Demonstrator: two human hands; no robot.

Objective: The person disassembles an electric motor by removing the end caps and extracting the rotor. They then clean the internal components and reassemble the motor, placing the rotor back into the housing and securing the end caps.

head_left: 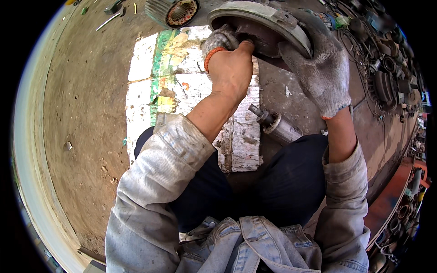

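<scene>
A round grey metal motor end cover [273,20] is held up at the top of the view, tilted so that its dark hollow inside shows. My right hand [321,68], in a dirty grey knit glove, grips its right rim. My bare left hand [232,68] is closed on a bunched grey work glove [220,41] with an orange cuff, up against the cover's inside. The left fingertips are hidden behind the glove and the cover. Below, a motor rotor [281,128] with a shaft lies on the floor beside my right knee.
A flattened white cardboard sheet [195,98] with green and yellow patches lies before me. Beyond it rests a finned motor housing [175,13] with windings. Piled metal parts and cables [387,77] line the right, near a red metal beam [387,200]. A metal rod [108,22] lies far left.
</scene>
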